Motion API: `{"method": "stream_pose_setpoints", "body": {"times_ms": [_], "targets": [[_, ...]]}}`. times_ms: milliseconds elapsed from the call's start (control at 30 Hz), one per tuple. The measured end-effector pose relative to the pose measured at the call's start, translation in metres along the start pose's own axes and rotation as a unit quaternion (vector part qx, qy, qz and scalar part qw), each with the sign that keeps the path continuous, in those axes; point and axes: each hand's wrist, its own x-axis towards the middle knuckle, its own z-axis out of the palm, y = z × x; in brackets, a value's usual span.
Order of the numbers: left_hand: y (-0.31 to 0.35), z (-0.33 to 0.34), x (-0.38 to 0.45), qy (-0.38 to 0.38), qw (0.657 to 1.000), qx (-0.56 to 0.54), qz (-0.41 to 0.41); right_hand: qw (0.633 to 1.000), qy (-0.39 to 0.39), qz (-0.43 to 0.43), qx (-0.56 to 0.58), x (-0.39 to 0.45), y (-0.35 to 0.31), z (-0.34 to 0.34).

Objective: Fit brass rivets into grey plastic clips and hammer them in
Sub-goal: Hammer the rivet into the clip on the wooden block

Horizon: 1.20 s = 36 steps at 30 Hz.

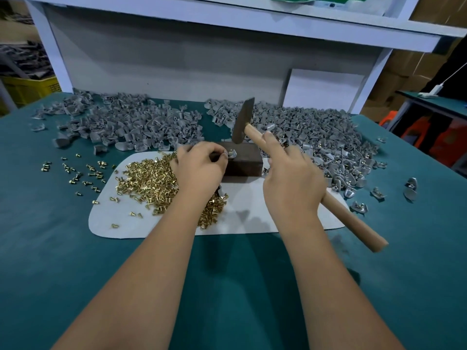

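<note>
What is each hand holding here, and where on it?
Right hand grips the hammer mid-handle. Left hand pinches the clip by its edge on the block.

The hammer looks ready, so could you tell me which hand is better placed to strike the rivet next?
Right. The right hand grips the hammer, its head raised above the dark block. The left hand pinches the clip on that block.

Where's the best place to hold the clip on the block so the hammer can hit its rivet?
Pinch the clip by its left edge, coming in from the left as the left hand does. The rivet stands up at its middle, and the hammer in the right hand hangs above from the right, so fingers should stay low, off the top.
</note>
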Motion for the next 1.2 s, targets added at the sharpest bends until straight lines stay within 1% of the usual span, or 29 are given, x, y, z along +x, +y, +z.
{"method": "stream_pose_setpoints", "body": {"times_ms": [67, 200, 333, 400, 467, 500, 567, 600, 667, 700, 733, 833, 900, 967, 1100, 1200], "targets": [[0.0, 0.001, 0.0, 0.007, 1.0, 0.009, -0.009, 1.0, 0.008, -0.002, 0.0, -0.001, -0.003, -0.001], [-0.001, 0.0, -0.001, 0.014, 1.0, -0.004, 0.0, 1.0, -0.019, -0.022, -0.012, -0.006, -0.004, 0.002], [0.0, 0.001, -0.002, 0.036, 0.999, 0.003, 0.001, 1.0, 0.027, -0.007, 0.007, -0.006, -0.007, -0.002], [0.0, 0.001, -0.001, 0.034, 0.999, 0.004, -0.004, 1.0, 0.0, -0.024, 0.002, -0.007, -0.009, 0.0], [-0.001, 0.001, 0.0, 0.03, 0.999, 0.005, -0.011, 0.999, -0.032, -0.018, -0.002, -0.008, -0.01, 0.001], [-0.001, 0.001, 0.0, 0.032, 0.999, 0.007, -0.011, 1.0, -0.025, -0.012, -0.001, -0.007, -0.011, -0.001], [-0.002, 0.003, 0.001, 0.035, 0.999, 0.006, -0.003, 1.0, 0.015, -0.004, 0.004, -0.006, -0.012, -0.005], [-0.003, 0.004, 0.001, 0.036, 0.999, 0.008, -0.001, 1.0, 0.019, -0.009, 0.001, -0.006, -0.013, -0.005], [-0.003, 0.003, 0.002, 0.034, 0.999, 0.015, -0.006, 0.999, -0.024, -0.026, -0.012, -0.005, -0.013, -0.002], [-0.002, 0.003, 0.002, 0.033, 0.999, 0.015, -0.01, 0.999, -0.04, -0.019, -0.018, -0.006, -0.012, 0.0], [-0.003, 0.003, 0.002, 0.034, 0.999, 0.012, -0.011, 0.999, -0.039, -0.007, -0.024, -0.006, -0.012, -0.001], [-0.004, 0.005, 0.001, 0.049, 0.999, 0.007, 0.002, 1.0, 0.007, -0.002, -0.022, -0.007, -0.014, -0.006], [-0.003, 0.004, 0.001, 0.045, 0.999, 0.016, 0.004, 0.999, -0.034, -0.021, -0.02, -0.007, -0.014, -0.003], [-0.003, 0.003, 0.0, 0.044, 0.999, 0.019, 0.003, 0.998, -0.053, -0.017, -0.011, -0.007, -0.015, -0.001], [-0.005, 0.004, 0.0, 0.039, 0.999, 0.021, 0.026, 0.999, 0.006, 0.025, 0.023, -0.004, -0.02, -0.008], [-0.004, 0.004, 0.0, 0.049, 0.998, 0.018, 0.018, 0.998, -0.058, -0.01, 0.001, -0.001, -0.017, -0.003]]}}
